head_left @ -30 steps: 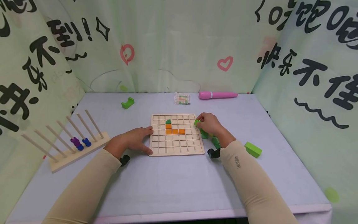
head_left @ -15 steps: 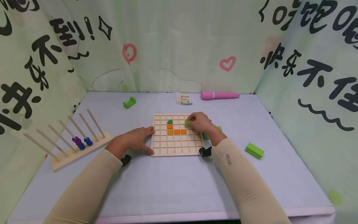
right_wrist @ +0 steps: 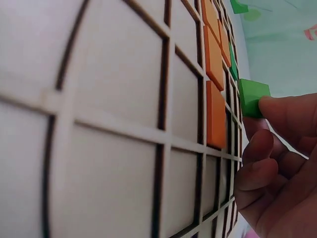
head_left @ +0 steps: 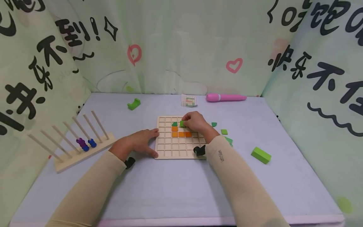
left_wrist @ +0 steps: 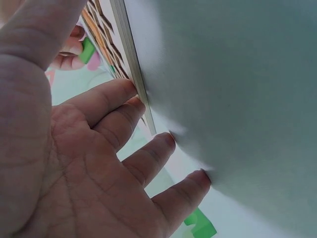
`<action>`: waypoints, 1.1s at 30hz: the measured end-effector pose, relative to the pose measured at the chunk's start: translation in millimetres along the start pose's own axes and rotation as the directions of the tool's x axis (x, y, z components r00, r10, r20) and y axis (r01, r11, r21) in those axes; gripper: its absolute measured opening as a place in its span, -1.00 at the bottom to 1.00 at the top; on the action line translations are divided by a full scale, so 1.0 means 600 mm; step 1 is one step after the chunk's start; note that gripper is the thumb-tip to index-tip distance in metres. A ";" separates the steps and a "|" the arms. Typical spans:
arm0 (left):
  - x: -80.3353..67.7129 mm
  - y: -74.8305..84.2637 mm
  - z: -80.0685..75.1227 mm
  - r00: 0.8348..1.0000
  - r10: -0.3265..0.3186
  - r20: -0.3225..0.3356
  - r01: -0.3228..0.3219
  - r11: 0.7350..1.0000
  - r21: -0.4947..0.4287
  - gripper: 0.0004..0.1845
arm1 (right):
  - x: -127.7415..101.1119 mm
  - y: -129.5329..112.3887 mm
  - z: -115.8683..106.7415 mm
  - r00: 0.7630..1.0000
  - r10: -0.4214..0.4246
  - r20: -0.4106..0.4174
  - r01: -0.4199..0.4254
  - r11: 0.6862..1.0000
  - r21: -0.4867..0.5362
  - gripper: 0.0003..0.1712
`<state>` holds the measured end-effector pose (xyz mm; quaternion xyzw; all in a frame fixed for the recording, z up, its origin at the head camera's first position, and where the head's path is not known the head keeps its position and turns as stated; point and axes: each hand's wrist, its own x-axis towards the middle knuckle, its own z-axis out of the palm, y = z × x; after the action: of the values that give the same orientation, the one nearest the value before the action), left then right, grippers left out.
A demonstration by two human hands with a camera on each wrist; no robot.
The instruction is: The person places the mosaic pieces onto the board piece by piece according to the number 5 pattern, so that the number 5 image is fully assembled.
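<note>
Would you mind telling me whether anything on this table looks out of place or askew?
Nothing looks damaged or spilled. The wooden grid board lies square, with the orange square tiles seated flat in their cells. A few small green tiles lie scattered loose on the table right of the board, and the right hand holds a light green tile above it.

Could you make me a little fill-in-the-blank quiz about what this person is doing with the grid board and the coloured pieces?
1. The right hand pinches a small ____ tile over the grid board.
2. The tiles already forming an L on the board are ____.
3. The left hand rests against the board's ____ edge.
4. The long pen-like thing at the table's far side is ____.

Missing words: green; orange; left; pink
</note>
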<state>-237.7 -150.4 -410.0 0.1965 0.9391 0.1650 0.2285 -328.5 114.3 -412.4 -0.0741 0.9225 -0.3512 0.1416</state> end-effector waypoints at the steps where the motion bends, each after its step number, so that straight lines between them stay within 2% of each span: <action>1: 0.000 0.000 0.000 1.000 0.000 0.001 0.000 1.000 0.001 0.12 | 0.001 -0.003 0.001 1.000 0.006 -0.001 -0.006 1.000 -0.004 -0.84; 13: 0.004 -0.002 0.000 1.000 -0.009 0.006 0.009 1.000 0.002 0.13 | 0.011 -0.023 0.005 0.996 0.084 0.030 -0.083 0.996 -0.042 -0.83; 18: 0.007 -0.005 0.003 1.000 -0.019 0.006 0.019 1.000 0.001 0.13 | 0.017 -0.022 0.011 0.997 0.072 0.016 -0.070 0.994 -0.079 -0.83; 26: 0.006 -0.001 0.003 1.000 -0.024 0.008 0.024 1.000 -0.007 0.13 | 0.021 -0.019 0.020 0.999 0.034 -0.017 -0.037 0.975 -0.218 -0.80; 33: 0.003 0.000 0.001 1.000 -0.016 0.002 0.016 1.000 0.006 0.13 | 0.020 -0.020 0.022 0.999 0.038 -0.029 -0.043 0.971 -0.235 -0.78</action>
<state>-238.9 -149.3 -411.3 0.1900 0.9409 0.1604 0.2302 -335.0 94.1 -416.4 -0.0673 0.9606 -0.2375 0.1277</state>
